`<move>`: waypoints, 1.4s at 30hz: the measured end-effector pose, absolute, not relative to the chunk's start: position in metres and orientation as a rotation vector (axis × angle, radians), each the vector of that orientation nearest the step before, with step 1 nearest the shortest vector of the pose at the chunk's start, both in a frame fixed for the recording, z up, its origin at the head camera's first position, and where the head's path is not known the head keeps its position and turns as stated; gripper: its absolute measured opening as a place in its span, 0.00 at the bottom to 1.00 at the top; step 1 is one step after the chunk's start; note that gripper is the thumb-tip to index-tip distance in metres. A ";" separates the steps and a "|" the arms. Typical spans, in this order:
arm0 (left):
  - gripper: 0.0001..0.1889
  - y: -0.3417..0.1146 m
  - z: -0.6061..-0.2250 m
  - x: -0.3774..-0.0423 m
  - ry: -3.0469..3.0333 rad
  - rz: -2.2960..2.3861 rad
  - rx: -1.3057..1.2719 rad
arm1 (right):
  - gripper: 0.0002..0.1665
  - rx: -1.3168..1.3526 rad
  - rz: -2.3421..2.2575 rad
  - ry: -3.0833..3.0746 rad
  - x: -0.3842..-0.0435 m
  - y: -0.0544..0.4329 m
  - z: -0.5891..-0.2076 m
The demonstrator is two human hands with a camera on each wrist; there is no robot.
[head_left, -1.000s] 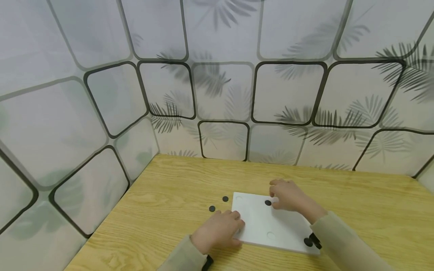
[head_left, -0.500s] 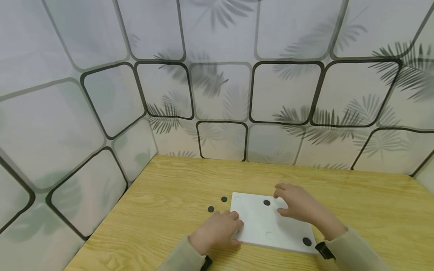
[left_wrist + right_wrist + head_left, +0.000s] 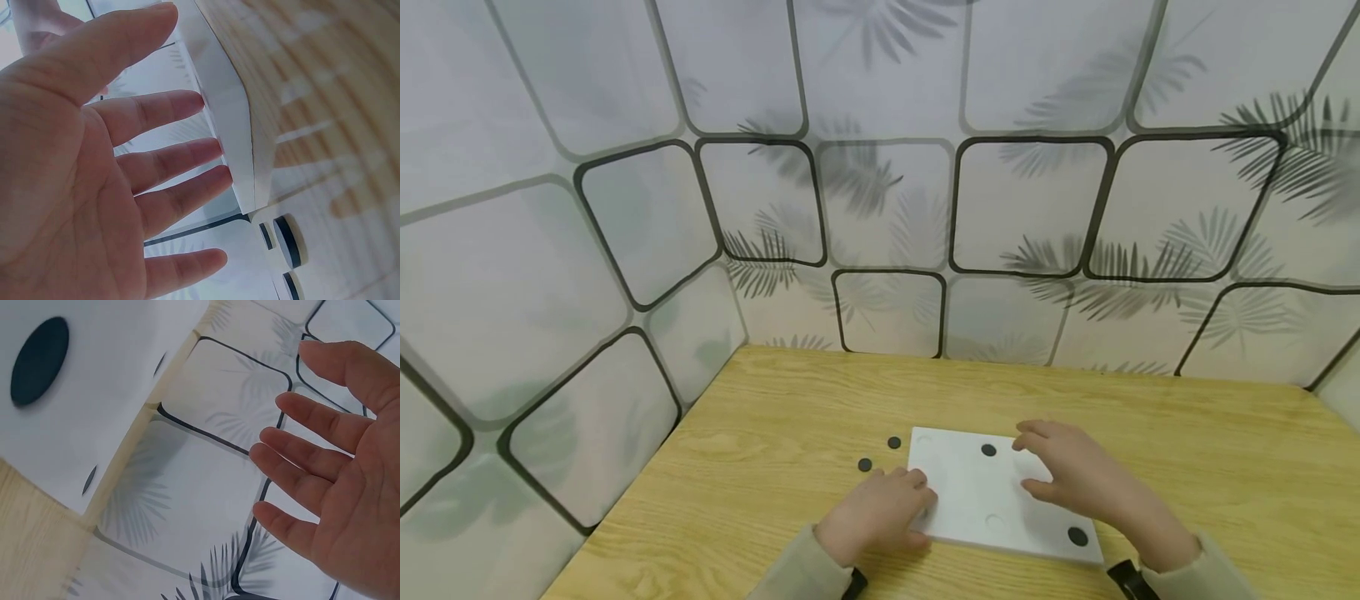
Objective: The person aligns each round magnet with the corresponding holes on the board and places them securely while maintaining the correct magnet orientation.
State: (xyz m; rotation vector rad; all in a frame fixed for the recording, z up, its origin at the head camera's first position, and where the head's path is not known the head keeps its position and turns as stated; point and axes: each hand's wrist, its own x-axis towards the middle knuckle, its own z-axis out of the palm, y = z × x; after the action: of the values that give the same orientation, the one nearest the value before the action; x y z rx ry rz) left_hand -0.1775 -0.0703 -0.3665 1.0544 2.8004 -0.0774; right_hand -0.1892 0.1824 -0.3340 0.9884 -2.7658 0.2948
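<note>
A white board (image 3: 966,492) lies flat on the wooden table, with shallow round recesses (image 3: 995,522) in its top. One black disc (image 3: 988,450) sits near its far edge, another black disc (image 3: 1078,536) at its near right corner. My left hand (image 3: 880,508) rests at the board's left edge; the left wrist view has its fingers extended and the fingertips touching the board (image 3: 231,106). Above the board's right part hovers my right hand (image 3: 1086,475), fingers spread and holding nothing. It also appears beside the board (image 3: 125,387) in the right wrist view.
Loose black discs (image 3: 894,442) lie on the table (image 3: 760,475) left of the board; the left wrist view has three, including a nearer disc (image 3: 287,242). A patterned curtain (image 3: 887,208) closes off the back and left sides.
My right hand has drawn back to the right, away from the disc near the board's far edge, which stays there. My left hand keeps its place on the board.
</note>
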 end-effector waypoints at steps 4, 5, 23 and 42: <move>0.20 -0.070 -0.366 -0.177 2.797 -0.070 1.049 | 0.20 1.010 0.315 -2.756 -0.184 0.183 -0.333; 0.20 -0.070 -0.366 -0.177 2.797 -0.068 1.048 | 0.20 1.015 0.324 -2.751 -0.182 0.184 -0.332; 0.20 -0.072 -0.367 -0.178 2.796 -0.057 1.065 | 0.24 1.048 0.373 -2.738 -0.178 0.186 -0.333; 0.20 -0.071 -0.367 -0.178 2.805 -0.077 1.074 | 0.24 0.955 0.335 -2.767 -0.167 0.201 -0.339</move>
State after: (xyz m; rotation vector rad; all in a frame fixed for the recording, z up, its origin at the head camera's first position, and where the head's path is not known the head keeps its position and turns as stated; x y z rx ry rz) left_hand -0.1780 -0.0711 -0.3672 1.0744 2.8047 -0.0773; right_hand -0.1675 0.2009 -0.3387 0.9550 -2.7669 0.3354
